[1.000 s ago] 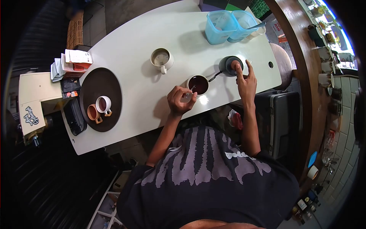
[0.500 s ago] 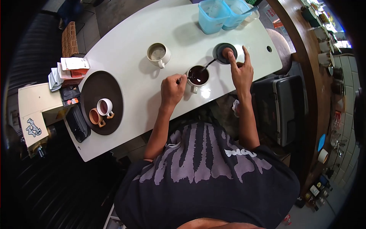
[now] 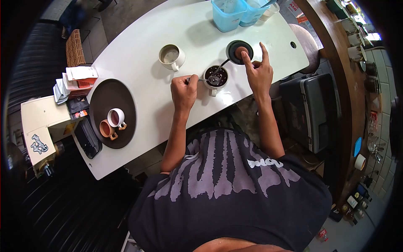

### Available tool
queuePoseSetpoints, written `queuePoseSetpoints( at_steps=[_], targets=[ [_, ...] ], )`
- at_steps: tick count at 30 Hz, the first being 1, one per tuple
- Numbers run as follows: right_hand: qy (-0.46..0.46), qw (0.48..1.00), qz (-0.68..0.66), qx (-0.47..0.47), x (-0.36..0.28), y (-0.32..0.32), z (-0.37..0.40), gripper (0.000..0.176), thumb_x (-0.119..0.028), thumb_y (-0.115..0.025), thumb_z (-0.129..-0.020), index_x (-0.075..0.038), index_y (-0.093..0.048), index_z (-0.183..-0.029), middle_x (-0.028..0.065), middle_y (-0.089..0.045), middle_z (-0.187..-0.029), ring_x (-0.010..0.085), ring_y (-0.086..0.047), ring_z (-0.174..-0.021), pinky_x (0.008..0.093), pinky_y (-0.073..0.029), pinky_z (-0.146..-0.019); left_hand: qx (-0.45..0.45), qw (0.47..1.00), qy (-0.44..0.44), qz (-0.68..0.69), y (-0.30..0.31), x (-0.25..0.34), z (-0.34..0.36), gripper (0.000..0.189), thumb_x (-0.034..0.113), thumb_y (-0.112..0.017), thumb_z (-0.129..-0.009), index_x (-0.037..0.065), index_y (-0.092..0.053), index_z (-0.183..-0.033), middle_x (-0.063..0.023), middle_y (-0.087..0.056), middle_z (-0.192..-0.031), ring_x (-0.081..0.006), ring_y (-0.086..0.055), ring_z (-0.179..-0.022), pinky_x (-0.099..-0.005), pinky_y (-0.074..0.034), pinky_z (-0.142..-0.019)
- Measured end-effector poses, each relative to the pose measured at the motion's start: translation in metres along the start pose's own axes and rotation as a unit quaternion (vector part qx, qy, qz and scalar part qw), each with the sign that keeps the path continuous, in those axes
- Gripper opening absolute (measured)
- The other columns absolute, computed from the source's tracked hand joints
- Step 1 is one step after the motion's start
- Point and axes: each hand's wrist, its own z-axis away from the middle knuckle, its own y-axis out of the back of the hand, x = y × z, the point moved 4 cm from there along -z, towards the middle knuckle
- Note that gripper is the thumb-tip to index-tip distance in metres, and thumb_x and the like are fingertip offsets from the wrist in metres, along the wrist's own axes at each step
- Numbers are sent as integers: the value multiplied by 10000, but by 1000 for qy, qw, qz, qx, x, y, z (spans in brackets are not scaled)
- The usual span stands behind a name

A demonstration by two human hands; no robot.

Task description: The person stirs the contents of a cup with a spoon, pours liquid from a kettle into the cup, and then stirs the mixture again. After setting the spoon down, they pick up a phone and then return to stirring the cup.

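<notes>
My left hand (image 3: pixel 184 93) is closed on the handle of a metal spoon (image 3: pixel 214 80), whose bowl is over a white cup of dark liquid (image 3: pixel 215 92). My right hand (image 3: pixel 258 75) has its thumb at the reddish-brown top of a round black-rimmed object (image 3: pixel 239 52), with the index finger stretched out. A dark spout or rod runs from that object toward the cup; I cannot make out its exact form. Up and to the left stands a second white cup (image 3: pixel 171 58) with a pale content.
A round dark tray (image 3: pixel 113 92) at the left holds a white cup (image 3: pixel 116 118) and a brown cup (image 3: pixel 108 129). Light blue containers (image 3: pixel 228 16) stand at the table's (image 3: pixel 142 46) far side. Packets (image 3: pixel 82 73) and a black case (image 3: pixel 87 137) lie at the left.
The spoon has come up, its bowl now showing above the liquid, and my left hand has moved left from the cup. Small pale specks or bubbles now show on the liquid.
</notes>
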Motion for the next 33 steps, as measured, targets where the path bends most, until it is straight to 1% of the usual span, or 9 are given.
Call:
queuePoseSetpoints(
  at_steps=[11, 17, 19, 20, 22, 23, 25, 28, 33],
  targets=[
    [2, 1000, 15, 10, 8, 5, -1, 875, -572, -752, -886, -6, -486, -1498, 84, -641, -565, 210, -631, -496, 355, -490, -562, 9, 1000, -14, 3, 1, 1, 0, 437, 155, -619, -908, 16, -373, -575, 65, -318, -519, -43, -284, -511, -322, -205, -491],
    [4, 999, 21, 32, 11, 10, -5, 869, -584, -746, -886, -14, -497, -1492, 86, -648, -573, 212, -629, -494, 356, -489, -561, -10, 997, -72, -29, -1, 8, 4, 431, 169, -639, -938, -4, -417, -611, 13, -318, -522, -59, -289, -526, -330, -233, -497],
    [2, 999, 20, 30, 10, 10, -6, 862, -592, -741, -888, -13, -509, -1483, 85, -645, -572, 212, -634, -505, 356, -491, -569, -46, 986, -147, -68, -4, 16, 9, 384, 162, -675, -938, -25, -505, -649, -43, -382, -540, -113, -345, -496, -362, -291, -498],
    [1, 999, 21, 28, 12, 10, -7, 862, -592, -741, -888, -13, -509, -1483, 85, -645, -572, 212, -634, -505, 356, -491, -569, -47, 986, -145, -68, -4, 17, 9, 384, 162, -675, -938, -25, -505, -649, -43, -382, -540, -113, -345, -496, -362, -291, -498],
    [4, 1000, 10, 24, 16, 9, -10, 847, -598, -735, -892, -19, -526, -1473, 81, -636, -565, 207, -631, -513, 356, -489, -578, -92, 930, -305, -182, -6, 27, 12, 290, 147, -731, -896, -2, -596, -686, -80, -475, -591, -205, -460, -512, -392, -371, -516],
    [4, 1000, 9, 22, 18, 8, -11, 847, -598, -735, -892, -19, -526, -1473, 81, -636, -565, 207, -631, -513, 356, -489, -578, -91, 930, -304, -184, -5, 26, 11, 290, 147, -731, -896, -2, -596, -686, -80, -475, -591, -205, -460, -512, -392, -371, -516],
    [-1, 1000, 21, 13, 20, 7, -12, 836, -605, -731, -893, -26, -540, -1464, 78, -628, -559, 202, -623, -514, 357, -486, -580, -128, 866, -409, -257, -10, 29, 14, 254, 143, -769, -850, 42, -612, -677, -72, -528, -648, -259, -545, -588, -403, -427, -549],
    [-16, 1000, 13, 0, 19, 6, -8, 836, -612, -731, -891, -28, -545, -1460, 80, -626, -558, 200, -614, -508, 357, -480, -574, -153, 839, -466, -235, -16, 31, 19, 260, 141, -784, -832, 67, -590, -674, -43, -538, -674, -221, -560, -613, -383, -446, -566],
    [-7, 1000, 15, 6, 20, 5, -7, 825, -601, -735, -889, -34, -547, -1458, 84, -625, -557, 202, -614, -503, 361, -479, -571, -193, 796, -508, -265, -27, 27, 21, 290, 148, -793, -825, 72, -556, -675, -33, -519, -692, -212, -544, -613, -368, -443, -568]
  ],
)
